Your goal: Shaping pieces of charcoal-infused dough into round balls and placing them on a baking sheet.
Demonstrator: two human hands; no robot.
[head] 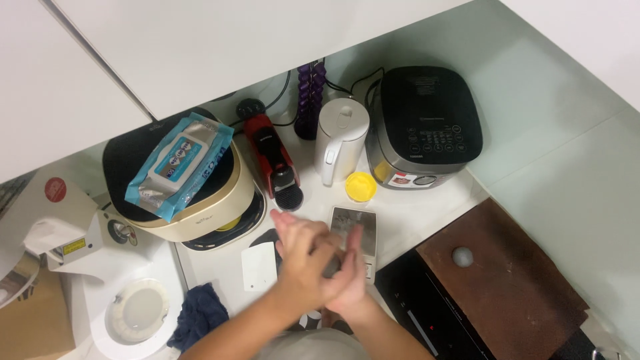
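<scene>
Both hands are seen pressed together over the table (pixel 413 213), the left hand (pixel 303 257) laid across the right hand (pixel 350 277) with fingers flat and nothing visibly clamped between them, just above a small grey rectangular pack (pixel 357 233). Palms appear to be rubbed against each other, so the next move is judged to call for parting them before anything is gripped. Beyond them a yellow lid (pixel 361 186), a red coffee machine (pixel 273 160), a white kettle (pixel 340 137) and a black-topped rice cooker (pixel 427 123) are ranged by the wall.
</scene>
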